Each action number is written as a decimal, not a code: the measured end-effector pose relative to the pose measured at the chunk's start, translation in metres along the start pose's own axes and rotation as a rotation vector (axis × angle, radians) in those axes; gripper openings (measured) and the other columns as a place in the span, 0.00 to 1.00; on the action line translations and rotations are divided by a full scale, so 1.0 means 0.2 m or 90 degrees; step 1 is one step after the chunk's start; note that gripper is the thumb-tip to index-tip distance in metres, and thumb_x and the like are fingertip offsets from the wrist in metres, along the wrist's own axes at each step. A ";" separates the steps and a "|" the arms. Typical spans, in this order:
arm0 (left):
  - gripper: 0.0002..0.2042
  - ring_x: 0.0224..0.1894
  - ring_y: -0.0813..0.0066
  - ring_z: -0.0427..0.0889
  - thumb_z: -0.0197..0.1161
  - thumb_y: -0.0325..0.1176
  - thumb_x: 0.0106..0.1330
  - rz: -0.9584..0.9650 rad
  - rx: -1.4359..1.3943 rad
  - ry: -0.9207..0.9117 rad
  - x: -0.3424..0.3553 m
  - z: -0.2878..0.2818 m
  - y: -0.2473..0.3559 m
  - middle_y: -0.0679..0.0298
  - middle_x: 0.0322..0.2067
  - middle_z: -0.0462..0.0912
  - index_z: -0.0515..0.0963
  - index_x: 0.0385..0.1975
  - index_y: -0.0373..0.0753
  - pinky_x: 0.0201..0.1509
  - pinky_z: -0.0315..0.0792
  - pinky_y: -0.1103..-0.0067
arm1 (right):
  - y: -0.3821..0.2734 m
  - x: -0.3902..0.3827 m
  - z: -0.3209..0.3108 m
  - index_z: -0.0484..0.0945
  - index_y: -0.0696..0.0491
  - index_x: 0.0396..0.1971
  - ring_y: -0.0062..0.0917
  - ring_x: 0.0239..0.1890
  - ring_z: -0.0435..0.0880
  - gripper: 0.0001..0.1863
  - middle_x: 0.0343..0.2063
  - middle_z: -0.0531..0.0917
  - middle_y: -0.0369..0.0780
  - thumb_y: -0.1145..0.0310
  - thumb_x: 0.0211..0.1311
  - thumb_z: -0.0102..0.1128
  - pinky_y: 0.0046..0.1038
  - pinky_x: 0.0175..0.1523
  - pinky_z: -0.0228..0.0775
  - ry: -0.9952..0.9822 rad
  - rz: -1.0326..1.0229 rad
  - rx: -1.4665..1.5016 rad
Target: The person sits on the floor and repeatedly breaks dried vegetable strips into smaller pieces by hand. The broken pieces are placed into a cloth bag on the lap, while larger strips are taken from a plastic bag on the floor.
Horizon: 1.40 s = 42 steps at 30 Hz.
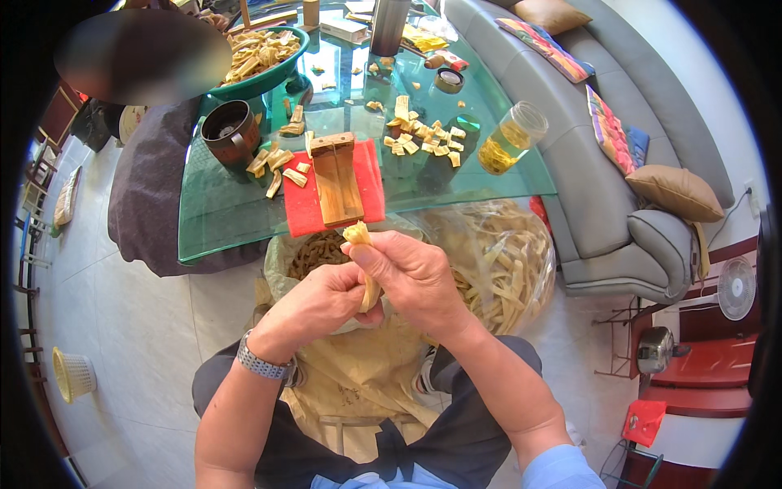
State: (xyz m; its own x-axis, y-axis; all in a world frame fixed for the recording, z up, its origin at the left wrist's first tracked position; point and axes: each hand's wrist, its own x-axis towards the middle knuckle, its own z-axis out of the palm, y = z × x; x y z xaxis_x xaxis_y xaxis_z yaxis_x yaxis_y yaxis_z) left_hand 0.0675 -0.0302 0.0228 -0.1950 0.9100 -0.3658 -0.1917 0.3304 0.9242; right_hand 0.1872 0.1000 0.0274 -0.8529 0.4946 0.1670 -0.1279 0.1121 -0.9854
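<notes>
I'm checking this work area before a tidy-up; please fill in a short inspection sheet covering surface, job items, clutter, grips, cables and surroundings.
Surface: green-tinted glass table, with a red cloth near the person's edge.
Job's things: pale strip in hand; wooden block on the cloth; short pieces scattered on the glass; clear bag of long strips below.
Clutter: dark mug at left; jar with yellow contents at right.
Grips: left hand and right hand both closed on the strip, right above left.
Cables: one dark cable by the right wall.
Surroundings: grey sofa and white fan at right; pale basket on the floor at left.
</notes>
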 end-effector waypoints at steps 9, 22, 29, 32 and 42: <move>0.05 0.36 0.70 0.80 0.62 0.23 0.70 0.251 0.375 0.199 -0.01 -0.01 -0.04 0.61 0.35 0.79 0.80 0.42 0.32 0.43 0.75 0.74 | 0.13 0.02 -0.10 0.83 0.58 0.41 0.23 0.36 0.81 0.17 0.32 0.86 0.40 0.59 0.79 0.53 0.28 0.45 0.73 -0.046 0.119 -0.209; 0.12 0.47 0.57 0.82 0.60 0.20 0.69 0.301 0.358 0.143 0.00 -0.06 -0.09 0.55 0.45 0.81 0.73 0.51 0.34 0.53 0.76 0.73 | 0.09 0.03 -0.12 0.78 0.50 0.43 0.15 0.29 0.74 0.17 0.28 0.78 0.33 0.50 0.77 0.58 0.23 0.32 0.66 -0.198 0.514 0.124; 0.21 0.52 0.78 0.79 0.58 0.24 0.77 0.181 -0.097 0.068 -0.03 -0.03 0.00 0.65 0.49 0.81 0.69 0.68 0.35 0.59 0.74 0.78 | 0.11 0.02 -0.13 0.80 0.55 0.40 0.13 0.36 0.78 0.15 0.32 0.82 0.33 0.57 0.76 0.64 0.23 0.42 0.74 -0.096 0.088 -0.013; 0.25 0.59 0.77 0.75 0.56 0.26 0.78 0.192 -0.095 0.048 -0.05 -0.01 0.01 0.64 0.54 0.78 0.64 0.74 0.36 0.67 0.69 0.77 | 0.14 0.05 -0.15 0.79 0.55 0.39 0.12 0.34 0.77 0.15 0.30 0.82 0.31 0.57 0.78 0.60 0.22 0.40 0.73 -0.078 0.030 -0.062; 0.23 0.65 0.72 0.70 0.53 0.38 0.82 0.313 0.188 0.194 0.02 0.09 -0.11 0.61 0.60 0.73 0.67 0.72 0.35 0.72 0.62 0.76 | 0.17 0.01 -0.05 0.76 0.52 0.43 0.12 0.17 0.67 0.17 0.20 0.71 0.29 0.54 0.84 0.45 0.20 0.21 0.58 -0.116 0.267 0.118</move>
State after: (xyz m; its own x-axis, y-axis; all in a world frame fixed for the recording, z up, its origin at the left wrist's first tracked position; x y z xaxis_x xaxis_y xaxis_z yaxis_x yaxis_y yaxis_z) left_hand 0.0882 -0.0293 0.0027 -0.4654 0.8750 0.1333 0.2534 -0.0126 0.9673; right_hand 0.1872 0.1133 -0.0046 -0.9228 0.3033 -0.2377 0.1718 -0.2284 -0.9583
